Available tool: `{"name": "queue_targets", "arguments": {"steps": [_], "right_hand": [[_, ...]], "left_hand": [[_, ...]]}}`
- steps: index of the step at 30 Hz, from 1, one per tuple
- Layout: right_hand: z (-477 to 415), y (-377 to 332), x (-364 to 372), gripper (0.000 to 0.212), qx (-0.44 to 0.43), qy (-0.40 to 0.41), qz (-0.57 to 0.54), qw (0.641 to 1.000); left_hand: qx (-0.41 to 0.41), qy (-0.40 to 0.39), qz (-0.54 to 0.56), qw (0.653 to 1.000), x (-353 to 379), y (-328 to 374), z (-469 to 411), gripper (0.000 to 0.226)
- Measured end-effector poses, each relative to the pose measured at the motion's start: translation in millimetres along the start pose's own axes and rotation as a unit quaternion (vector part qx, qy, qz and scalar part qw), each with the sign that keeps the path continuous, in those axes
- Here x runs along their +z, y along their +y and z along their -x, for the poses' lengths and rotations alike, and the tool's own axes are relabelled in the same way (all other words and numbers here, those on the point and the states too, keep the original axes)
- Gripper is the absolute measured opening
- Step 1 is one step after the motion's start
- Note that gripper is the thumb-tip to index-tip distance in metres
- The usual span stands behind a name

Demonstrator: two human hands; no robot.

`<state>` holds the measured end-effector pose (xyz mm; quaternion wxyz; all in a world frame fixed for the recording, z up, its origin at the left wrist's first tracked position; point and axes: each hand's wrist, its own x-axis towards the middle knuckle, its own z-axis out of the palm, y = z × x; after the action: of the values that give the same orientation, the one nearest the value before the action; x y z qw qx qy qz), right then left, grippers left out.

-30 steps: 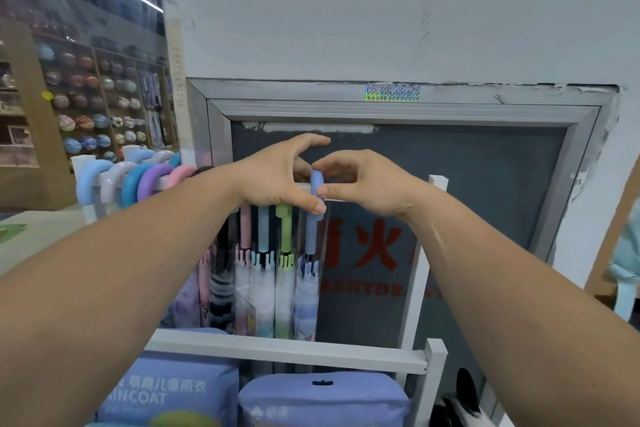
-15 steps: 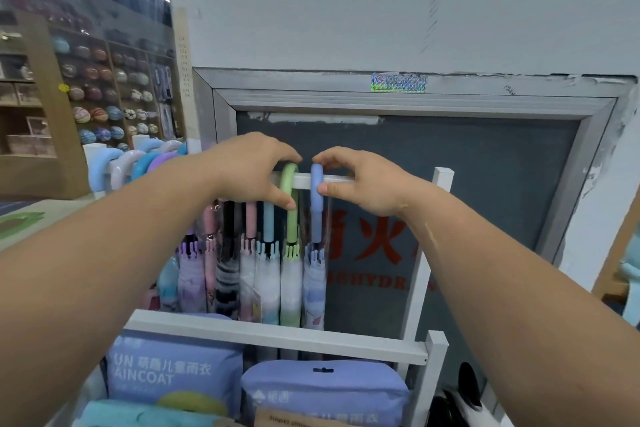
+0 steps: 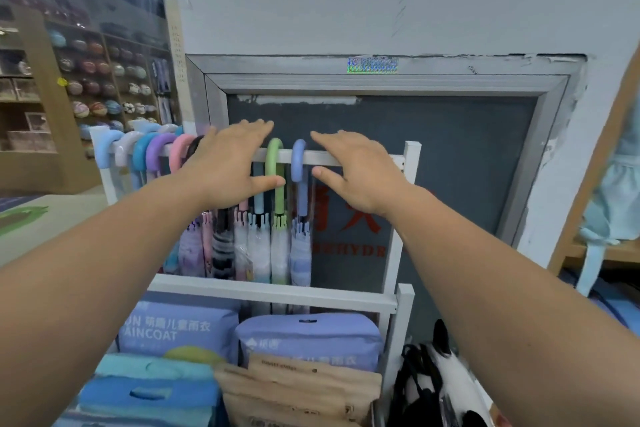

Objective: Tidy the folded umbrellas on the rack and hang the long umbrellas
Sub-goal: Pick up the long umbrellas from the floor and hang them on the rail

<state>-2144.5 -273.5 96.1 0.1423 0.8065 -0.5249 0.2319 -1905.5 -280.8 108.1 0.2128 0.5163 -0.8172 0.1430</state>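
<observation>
Green umbrella hangs on rail, fingers released.
Left hand at 9, right hand at 3 o'clock; likely light, grip its hook.

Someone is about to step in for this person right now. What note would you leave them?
Left hand: open, spread over the top rail, thumb at the green handle.
Right hand: open, beside the blue handle, holding nothing.
Done: long umbrellas hang from the rail by their hooks, green and blue last in the row.
To do: check spacing; no folded umbrellas plainly in view.

matt white rail, smooth pastel handles
</observation>
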Motion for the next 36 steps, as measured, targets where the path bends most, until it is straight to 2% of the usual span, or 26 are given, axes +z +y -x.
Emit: {"name": "queue_targets", "arguments": {"steps": [3,6,13,17,20,23,27,31,36], "right_hand": [[38,-3,-6,0.058,0.02,0.033,0.029,0.999],[79,-10,-16,0.059,0.047,0.03,0.084,0.995],[195,-26,-45,0.055,0.217,0.002,0.136,0.967],[284,-32,-54,0.057,0.296,-0.063,0.17,0.938],[363,-31,-63,0.058,0.359,-0.116,0.184,0.908],[442,-32,-77,0.057,0.43,-0.13,0.177,0.876],[548,-22,-98,0.056,0.506,-0.158,0.141,0.836],[655,-1,-113,0.053,0.549,-0.168,0.111,0.811],[779,28,-117,0.055,0.59,-0.222,0.066,0.773]], "left_hand": [[0.039,0.058,0.017,0.997,-1,8,14,0.098],[0.099,0.079,0.063,0.99,4,20,29,0.09],[0.197,0.021,0.11,0.974,30,67,71,0.077],[0.242,-0.019,0.162,0.956,49,119,101,0.067],[0.285,-0.057,0.182,0.939,61,174,128,0.069],[0.32,-0.095,0.196,0.922,65,239,160,0.076],[0.361,-0.124,0.197,0.903,76,335,202,0.072],[0.364,-0.172,0.201,0.893,99,440,243,0.076],[0.354,-0.252,0.214,0.875,142,557,307,0.072]]}}
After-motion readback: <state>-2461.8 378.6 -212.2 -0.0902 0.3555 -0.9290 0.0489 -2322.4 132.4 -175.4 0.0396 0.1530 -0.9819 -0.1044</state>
